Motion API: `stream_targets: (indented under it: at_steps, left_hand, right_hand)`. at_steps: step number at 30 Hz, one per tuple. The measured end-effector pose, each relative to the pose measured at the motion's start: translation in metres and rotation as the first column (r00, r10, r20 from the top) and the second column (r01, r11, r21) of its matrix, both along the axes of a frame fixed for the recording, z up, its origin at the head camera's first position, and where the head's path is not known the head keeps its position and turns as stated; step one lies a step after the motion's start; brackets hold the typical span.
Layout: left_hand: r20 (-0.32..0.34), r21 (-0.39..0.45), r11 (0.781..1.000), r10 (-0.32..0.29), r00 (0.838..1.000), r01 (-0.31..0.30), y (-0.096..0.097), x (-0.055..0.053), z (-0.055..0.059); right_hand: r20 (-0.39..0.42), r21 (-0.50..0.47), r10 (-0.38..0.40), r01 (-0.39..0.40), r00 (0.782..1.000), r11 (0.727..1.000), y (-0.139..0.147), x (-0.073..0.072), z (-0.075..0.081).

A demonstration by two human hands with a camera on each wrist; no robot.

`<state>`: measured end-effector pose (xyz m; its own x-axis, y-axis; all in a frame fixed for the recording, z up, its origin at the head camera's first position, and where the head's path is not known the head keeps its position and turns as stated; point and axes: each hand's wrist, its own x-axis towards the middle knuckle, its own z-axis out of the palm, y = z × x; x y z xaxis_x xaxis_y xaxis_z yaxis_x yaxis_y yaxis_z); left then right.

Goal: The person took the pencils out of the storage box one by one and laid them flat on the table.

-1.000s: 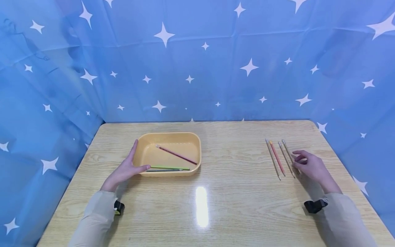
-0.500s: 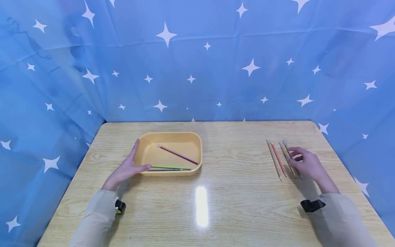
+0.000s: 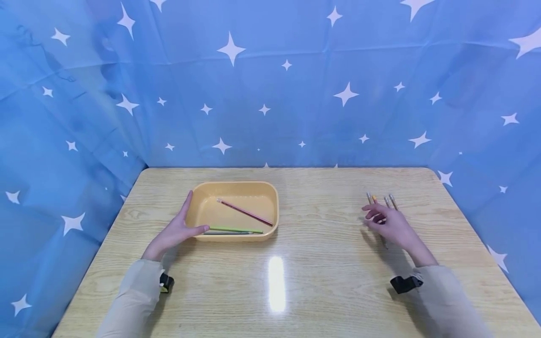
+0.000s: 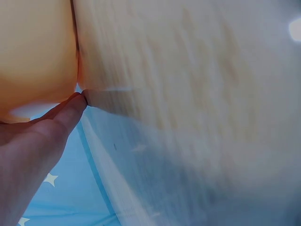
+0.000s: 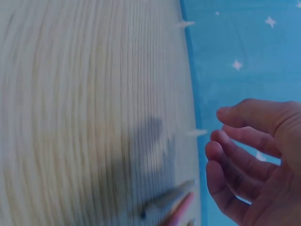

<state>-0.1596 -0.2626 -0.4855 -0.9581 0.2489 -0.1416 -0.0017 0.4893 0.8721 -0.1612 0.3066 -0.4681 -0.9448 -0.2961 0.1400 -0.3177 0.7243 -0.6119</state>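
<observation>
In the head view my left hand [image 3: 174, 234] rests at the near left corner of a yellow tray [image 3: 275, 206], straight fingers along its left wall and thumb across the front rim. Three pencils lie inside: a dark red pencil [image 3: 245, 211], a green pencil [image 3: 236, 229] and a dark pencil [image 3: 228, 233]. To the right, my right hand [image 3: 390, 225] hangs over several pencils, hiding their middles. Past the fingers show the ends of a grey pencil [image 3: 368, 197] and a brownish pencil [image 3: 393, 202]. The right wrist view shows loosely bent fingers with nothing between them, beside a red pencil [image 5: 178, 209].
A light wood-grain table [image 3: 321, 281] carries everything. Behind it and at both sides hangs a blue curtain [image 3: 296, 94] with white stars. Black wrist cameras sit under both sleeves, the right camera [image 3: 405, 284] close over the tabletop.
My right hand has shifted left, from the rightmost pencil to over the left end of the pencil row. The left hand and the tray stay put; the head view drifts slightly.
</observation>
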Motion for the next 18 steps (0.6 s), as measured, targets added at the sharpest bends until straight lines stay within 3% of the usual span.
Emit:
stream_targets:
  at_steps: [11, 18]
  left_hand:
    - [-0.003, 0.026, 1.0, -0.001, 1.0, 0.001, 0.0, -0.002, -0.004]
    - [0.001, 0.033, 0.999, 0.0, 1.0, 0.0, 0.0, -0.002, -0.003]
  right_hand:
    - [-0.036, -0.079, 0.089, -0.091, 0.995, 0.993, -0.031, -0.004, -0.012]
    - [0.019, -0.086, 0.109, -0.107, 0.994, 0.991, -0.052, -0.01, -0.014]
